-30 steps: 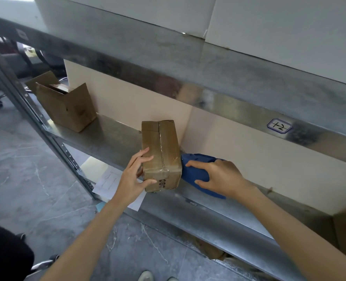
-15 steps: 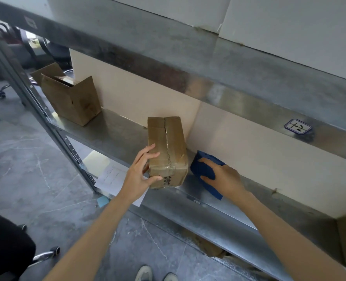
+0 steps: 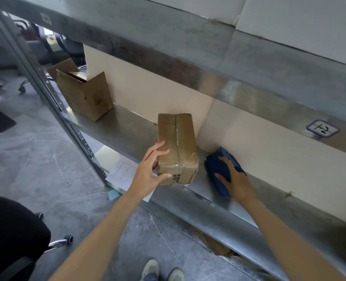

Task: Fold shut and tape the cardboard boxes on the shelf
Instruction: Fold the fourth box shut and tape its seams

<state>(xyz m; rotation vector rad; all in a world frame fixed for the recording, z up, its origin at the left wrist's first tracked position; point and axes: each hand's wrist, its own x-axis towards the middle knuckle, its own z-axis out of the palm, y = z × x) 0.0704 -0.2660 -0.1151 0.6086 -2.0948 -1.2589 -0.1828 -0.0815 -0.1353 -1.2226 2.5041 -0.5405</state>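
Note:
A closed cardboard box (image 3: 177, 147) with clear tape along its top seam lies on the metal shelf (image 3: 127, 130). My left hand (image 3: 149, 171) grips its near left corner, thumb on the front face and fingers on the left side. To its right, my right hand (image 3: 235, 182) rests on a blue tape dispenser (image 3: 218, 165) that sits on the shelf against the beige back panel; the fingers look fairly straight over it. A second cardboard box (image 3: 85, 94) with its flaps open stands at the shelf's left end.
An upper metal shelf (image 3: 188, 63) with a "1-2" label (image 3: 323, 128) overhangs the work area. A perforated steel upright (image 3: 52, 94) stands at left. Papers (image 3: 123, 173) lie on the floor below, and a black chair (image 3: 12, 236) is at lower left.
My right hand has slid the blue tape dispenser to the right, away from the taped box. My left hand has kept its hold on the box's corner.

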